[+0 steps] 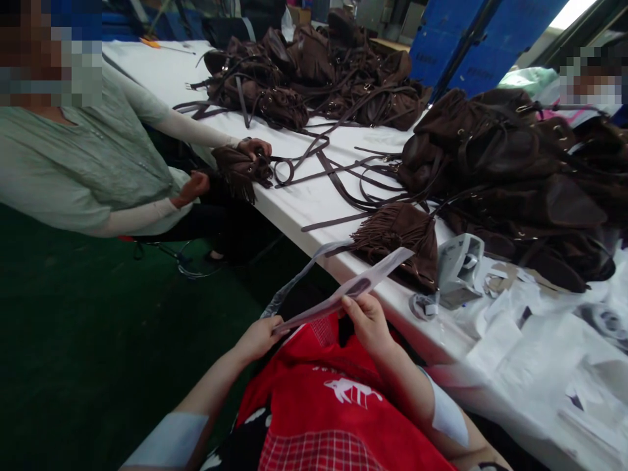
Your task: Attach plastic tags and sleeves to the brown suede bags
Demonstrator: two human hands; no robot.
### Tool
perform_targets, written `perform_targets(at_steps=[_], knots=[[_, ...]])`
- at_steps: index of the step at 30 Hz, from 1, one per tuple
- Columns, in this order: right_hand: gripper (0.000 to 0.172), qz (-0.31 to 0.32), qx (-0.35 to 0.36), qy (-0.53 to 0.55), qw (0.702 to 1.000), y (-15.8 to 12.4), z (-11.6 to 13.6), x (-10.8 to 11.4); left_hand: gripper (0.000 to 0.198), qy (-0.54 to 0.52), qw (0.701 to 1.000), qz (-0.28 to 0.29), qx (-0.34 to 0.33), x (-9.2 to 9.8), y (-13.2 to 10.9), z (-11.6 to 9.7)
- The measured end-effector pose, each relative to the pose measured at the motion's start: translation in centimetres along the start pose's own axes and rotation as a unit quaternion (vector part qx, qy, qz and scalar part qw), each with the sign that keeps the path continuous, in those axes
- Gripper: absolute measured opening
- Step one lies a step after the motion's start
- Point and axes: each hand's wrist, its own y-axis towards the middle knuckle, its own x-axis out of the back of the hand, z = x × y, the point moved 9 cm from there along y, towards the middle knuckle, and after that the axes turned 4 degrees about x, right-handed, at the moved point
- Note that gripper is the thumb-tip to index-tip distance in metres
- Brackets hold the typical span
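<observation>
A long strip of thin translucent wrap (356,286) with a dark piece inside slants across my lap, over the red apron. My left hand (265,337) pinches its lower left end. Farther up the strip, my right hand (367,322) grips its edge between thumb and fingers. A second wrapped strap (304,271) runs from beside my left hand up to a dark brown fringed bag (405,239) at the table's edge. The strip's free upper end overlaps the front of that bag.
Brown bags with straps are heaped on the white table (294,212) at the back (314,72) and right (515,163). A grey-white dispenser (458,271) and crumpled wrap (530,347) lie at right. A seated person (98,150) handles another fringed bag (240,170) at left.
</observation>
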Motion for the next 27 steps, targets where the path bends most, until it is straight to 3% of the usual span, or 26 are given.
perform_targets(at_steps=[3, 9, 11, 13, 15, 18, 20, 22, 24, 27], knots=[[0.033, -0.042, 0.014, 0.01, 0.999, -0.7, 2.2, 2.4, 0.01, 0.018, 0.999, -0.024, 0.025, 0.2, 0.5, 2.4], [0.019, -0.19, 0.131, 0.059, 0.971, -1.9, 9.0, 8.2, 0.009, 0.066, 0.995, -0.04, 0.065, 1.5, 1.5, 5.8], [0.022, -0.183, 0.117, 0.052, 0.975, -1.7, 9.1, 8.4, 0.009, 0.084, 0.993, -0.041, 0.072, 2.3, 2.1, 6.1], [0.028, -0.124, 0.046, 0.04, 0.99, -1.1, 7.2, 6.9, 0.027, 0.097, 0.992, -0.042, 0.073, 3.2, 2.5, 5.5], [0.034, -0.044, -0.044, 0.035, 0.997, -0.7, 4.3, 4.3, 0.048, 0.105, 0.992, -0.045, 0.059, 4.1, 2.4, 3.3], [0.042, 0.047, -0.145, 0.069, 0.986, -0.8, -0.3, -0.3, 0.053, 0.054, 0.997, -0.05, -0.035, 5.0, 0.8, -3.6], [0.048, 0.079, -0.188, 0.098, 0.974, -1.0, -2.9, -2.9, 0.046, -0.143, 0.976, -0.031, -0.159, 5.4, -1.2, -9.5], [0.051, 0.087, -0.213, 0.112, 0.967, -1.2, -5.1, -4.3, 0.046, -0.238, 0.95, 0.018, -0.202, 4.8, -2.6, -13.5], [0.052, 0.077, -0.227, 0.111, 0.965, -1.4, -6.7, -4.5, 0.043, -0.248, 0.955, 0.014, -0.161, 3.9, -2.6, -14.7], [0.052, 0.044, -0.243, 0.107, 0.963, -1.5, -8.1, -3.0, 0.042, -0.261, 0.959, 0.056, -0.093, 1.8, -1.8, -14.2]])
